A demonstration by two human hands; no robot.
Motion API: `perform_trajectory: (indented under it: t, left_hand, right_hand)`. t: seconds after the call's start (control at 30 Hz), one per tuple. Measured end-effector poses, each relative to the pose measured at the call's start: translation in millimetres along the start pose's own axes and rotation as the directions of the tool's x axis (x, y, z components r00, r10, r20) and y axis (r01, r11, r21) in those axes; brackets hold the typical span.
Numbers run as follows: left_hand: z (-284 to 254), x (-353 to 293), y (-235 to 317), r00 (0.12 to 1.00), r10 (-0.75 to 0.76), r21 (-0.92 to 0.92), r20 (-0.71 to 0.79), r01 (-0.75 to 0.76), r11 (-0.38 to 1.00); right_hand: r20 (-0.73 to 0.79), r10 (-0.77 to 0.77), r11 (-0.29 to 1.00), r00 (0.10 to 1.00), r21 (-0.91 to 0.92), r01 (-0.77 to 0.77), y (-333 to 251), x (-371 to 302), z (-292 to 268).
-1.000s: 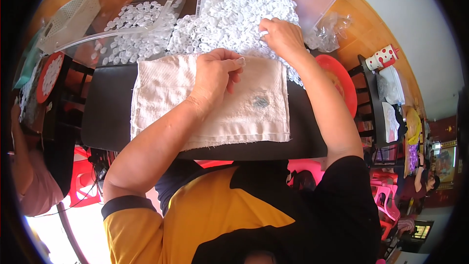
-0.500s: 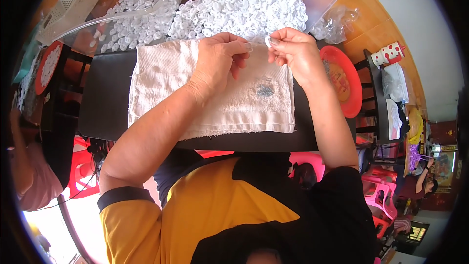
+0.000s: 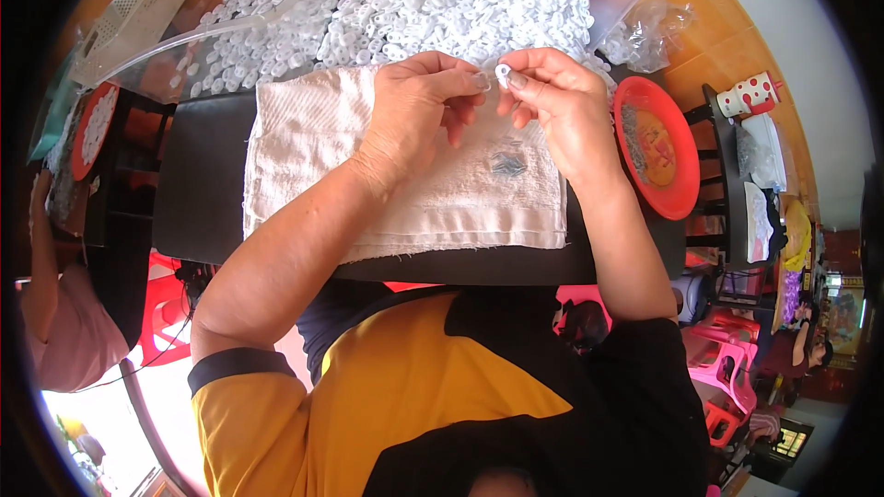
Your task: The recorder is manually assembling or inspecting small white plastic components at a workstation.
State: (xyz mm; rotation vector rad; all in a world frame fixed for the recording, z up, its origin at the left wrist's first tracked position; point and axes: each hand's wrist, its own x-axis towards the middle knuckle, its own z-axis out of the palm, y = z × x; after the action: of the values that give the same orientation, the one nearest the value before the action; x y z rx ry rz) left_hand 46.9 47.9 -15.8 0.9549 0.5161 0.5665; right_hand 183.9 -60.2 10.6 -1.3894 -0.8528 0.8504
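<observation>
Above the far edge of a folded cream towel [image 3: 313, 166], both hands are raised close together. My right hand [image 3: 566, 115] pinches a small white plastic ring piece [image 3: 503, 73] between thumb and forefinger. Just left of it, my left hand [image 3: 410, 106] is closed in a pinch, thumb against forefinger. Whatever sits at those fingertips is too small to name. A little heap of thin grey metal bits [image 3: 507, 164] lies on the towel below my right hand. Beyond the hands is a big pile of similar white plastic pieces [image 3: 488, 5].
A red round dish [image 3: 686, 179] with grey bits stands at the right. Scattered white pieces [image 3: 249, 32] lie at the far left, near a white perforated basket [image 3: 138, 14]. A crumpled clear bag [image 3: 654, 32] is at the back right. Another person [image 3: 78, 327] sits on the left.
My two hands have come closer, so the white ring piece is now near the left fingertips. The whole view has shifted slightly.
</observation>
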Motion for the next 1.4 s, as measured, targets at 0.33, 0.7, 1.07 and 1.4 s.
perform_trajectory:
  t: [0.33, 0.7, 1.07, 1.4]
  left_hand:
    - [2, -3, -1, 0.999, 0.042, 0.032, -0.022, -0.041, 0.999]
    - [7, -7, 3, 0.988, 0.138, 0.051, 0.072, -0.142, 0.989]
    - [10, -17, 10, 0.936, 0.226, 0.149, 0.272, -0.272, 0.951]
    - [11, -28, 15, 0.883, 0.288, 0.085, 0.370, -0.341, 0.936]
  right_hand:
    - [-0.059, -0.215, 0.961, 0.975, -0.191, 0.201, 8, -6, 10]
    - [0.036, -0.020, 0.998, 0.999, 0.065, 0.018, 5, -5, -2]
    - [0.210, -0.011, 0.995, 0.978, 0.095, -0.009, -5, -9, -15]
    - [0.323, 0.035, 0.968, 0.946, 0.224, -0.112, -8, -16, -11]
